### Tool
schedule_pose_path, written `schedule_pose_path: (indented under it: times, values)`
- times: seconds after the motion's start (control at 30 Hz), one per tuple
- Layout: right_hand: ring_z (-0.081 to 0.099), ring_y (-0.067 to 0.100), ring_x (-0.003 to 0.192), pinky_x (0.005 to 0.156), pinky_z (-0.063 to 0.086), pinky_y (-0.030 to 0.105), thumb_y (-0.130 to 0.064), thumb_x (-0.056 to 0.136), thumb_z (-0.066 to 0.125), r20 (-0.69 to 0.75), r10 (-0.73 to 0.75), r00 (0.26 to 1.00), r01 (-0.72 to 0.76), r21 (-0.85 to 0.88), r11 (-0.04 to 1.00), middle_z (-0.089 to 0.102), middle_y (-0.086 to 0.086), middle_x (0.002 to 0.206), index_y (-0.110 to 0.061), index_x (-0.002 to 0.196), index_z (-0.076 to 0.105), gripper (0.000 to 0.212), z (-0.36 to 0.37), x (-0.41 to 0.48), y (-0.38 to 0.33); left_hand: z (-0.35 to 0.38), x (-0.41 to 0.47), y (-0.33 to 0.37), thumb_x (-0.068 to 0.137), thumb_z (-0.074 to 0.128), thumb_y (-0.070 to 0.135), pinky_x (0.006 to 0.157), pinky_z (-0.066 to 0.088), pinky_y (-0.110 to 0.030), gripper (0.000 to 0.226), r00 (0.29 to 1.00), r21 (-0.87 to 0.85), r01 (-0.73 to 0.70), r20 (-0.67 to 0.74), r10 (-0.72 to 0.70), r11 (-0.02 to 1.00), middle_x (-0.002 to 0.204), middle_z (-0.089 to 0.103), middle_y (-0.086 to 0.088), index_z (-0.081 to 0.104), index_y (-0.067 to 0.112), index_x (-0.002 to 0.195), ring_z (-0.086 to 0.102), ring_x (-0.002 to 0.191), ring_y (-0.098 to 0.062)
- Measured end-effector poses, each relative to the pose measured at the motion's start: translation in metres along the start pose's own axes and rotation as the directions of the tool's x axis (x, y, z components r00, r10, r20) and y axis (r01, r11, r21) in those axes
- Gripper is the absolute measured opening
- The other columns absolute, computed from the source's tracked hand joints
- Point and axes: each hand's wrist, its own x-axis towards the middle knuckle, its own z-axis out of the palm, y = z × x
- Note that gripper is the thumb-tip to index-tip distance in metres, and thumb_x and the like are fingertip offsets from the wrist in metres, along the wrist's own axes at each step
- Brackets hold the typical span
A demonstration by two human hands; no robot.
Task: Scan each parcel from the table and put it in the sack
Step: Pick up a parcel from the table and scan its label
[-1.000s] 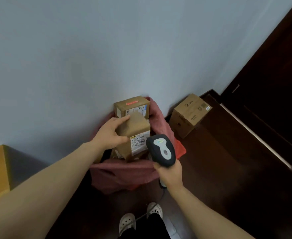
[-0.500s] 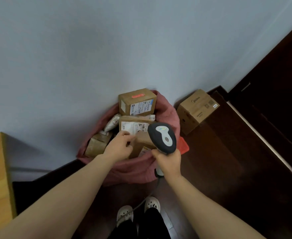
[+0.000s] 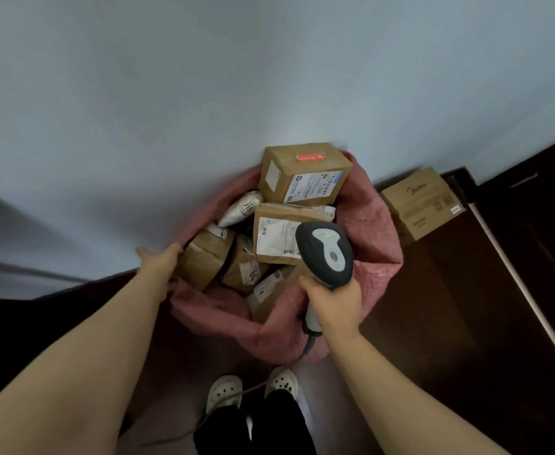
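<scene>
Sack (image 3: 373, 231): pink, standing open on the floor against the wall; packed with parcels, a labelled box (image 3: 304, 174) topmost
Left hand (image 3: 158, 262): your fingers reach over the left rim beside a brown parcel (image 3: 203, 261); whether they grip, I cannot tell
Right hand (image 3: 331, 298): wrapped round the scanner (image 3: 327, 254) handle, over the mouth

Dim, flat indoor light with a cool cast on the wall (image 3: 203, 93). A soft shadow runs along the wall's base at left, and the floor (image 3: 433, 323) is near black with little detail. Wide-angle bending is strong at the edges. The left hand (image 3: 158, 261) is slightly smeared, the scanner (image 3: 327, 254) is crisper, and small label print in the sack (image 3: 374, 231) is soft.
</scene>
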Motion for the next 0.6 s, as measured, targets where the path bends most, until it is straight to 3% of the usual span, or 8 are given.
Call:
schedule_pose_path:
  times: [0.07,0.17,0.23,0.3,0.4,0.5,0.53,0.6]
  values:
    - [0.058,0.011,0.078,0.073,0.049,0.031,-0.002,0.073,0.075,0.009,-0.012,1.0,0.012,-0.033,0.999,0.062,-0.012,0.074,-0.024,0.078,0.062,0.025,0.003,0.0,0.0,0.004,0.01,-0.002,0.09,0.061,0.015,0.082,0.051,-0.04,0.073,0.997,-0.122,-0.019,0.069,0.028,0.992,0.126,0.051,-0.007,0.02,0.008,0.151,0.058,0.108,-0.032]
    - [0.056,0.01,0.074,0.074,0.049,0.033,-0.002,0.073,0.075,0.025,-0.006,1.0,0.008,-0.048,0.999,0.06,-0.013,0.072,-0.029,0.072,0.057,0.032,0.005,-0.004,-0.005,0.0,0.004,0.006,0.093,0.06,0.019,0.089,0.048,-0.043,0.037,0.962,0.22,-0.256,-0.038,0.27,0.941,0.112,0.063,-0.031,0.061,-0.012,0.115,0.061,0.106,-0.04]
    - [0.058,0.014,0.078,0.075,0.05,0.034,-0.004,0.073,0.075,0.026,0.001,1.0,0.0,-0.037,0.999,0.061,-0.009,0.073,-0.026,0.075,0.058,0.029,0.004,-0.009,-0.015,-0.008,-0.014,0.032,0.093,0.06,0.029,0.075,0.046,-0.041,0.04,0.88,0.265,-0.432,-0.085,0.467,0.862,0.09,0.063,-0.034,0.066,-0.01,0.086,0.063,0.09,-0.039]
    - [0.056,0.01,0.072,0.072,0.048,0.032,-0.003,0.072,0.076,0.019,-0.009,1.0,0.009,-0.008,1.0,0.058,-0.013,0.069,-0.028,0.072,0.057,0.031,0.004,-0.014,-0.027,-0.017,-0.032,0.068,0.092,0.061,0.033,0.06,0.038,-0.039,0.044,0.793,0.111,-0.576,-0.166,0.586,0.81,0.063,0.049,-0.025,0.054,0.008,0.056,0.055,0.065,-0.025]
    - [0.053,0.003,0.068,0.069,0.045,0.027,-0.001,0.07,0.077,0.018,-0.01,1.0,0.009,0.021,1.0,0.056,-0.017,0.068,-0.029,0.071,0.055,0.035,0.008,-0.021,-0.04,-0.031,-0.054,0.104,0.092,0.056,0.035,0.061,0.04,-0.036,0.042,0.701,0.027,-0.683,-0.257,0.666,0.73,0.056,0.051,-0.016,0.057,0.009,0.058,0.055,0.065,-0.019]
    - [0.057,0.014,0.077,0.072,0.046,0.03,-0.003,0.071,0.078,0.036,0.015,0.999,-0.016,0.029,0.999,0.06,-0.008,0.073,-0.021,0.079,0.063,0.024,0.009,-0.026,-0.037,-0.039,-0.04,0.081,0.095,0.053,0.037,0.078,0.049,-0.045,0.045,0.798,0.093,-0.547,-0.241,0.552,0.832,0.088,0.066,-0.03,0.067,-0.004,0.083,0.065,0.086,-0.034]
    - [0.057,0.015,0.08,0.074,0.047,0.03,-0.005,0.072,0.078,0.046,0.015,0.999,-0.016,0.018,1.0,0.061,-0.004,0.076,-0.014,0.086,0.068,0.02,0.008,-0.028,-0.035,-0.041,-0.041,0.069,0.095,0.055,0.035,0.079,0.049,-0.047,0.042,0.865,0.088,-0.458,-0.186,0.467,0.884,0.086,0.063,-0.03,0.065,-0.002,0.078,0.063,0.083,-0.034]
    - [0.057,0.016,0.08,0.074,0.046,0.03,-0.007,0.073,0.078,0.058,0.015,0.998,-0.016,0.006,1.0,0.062,-0.002,0.078,-0.01,0.091,0.07,0.019,0.006,-0.032,-0.038,-0.045,-0.046,0.06,0.095,0.058,0.029,0.074,0.048,-0.049,0.038,0.883,0.069,-0.451,-0.106,0.456,0.89,0.079,0.056,-0.027,0.06,0.005,0.066,0.057,0.079,-0.028]
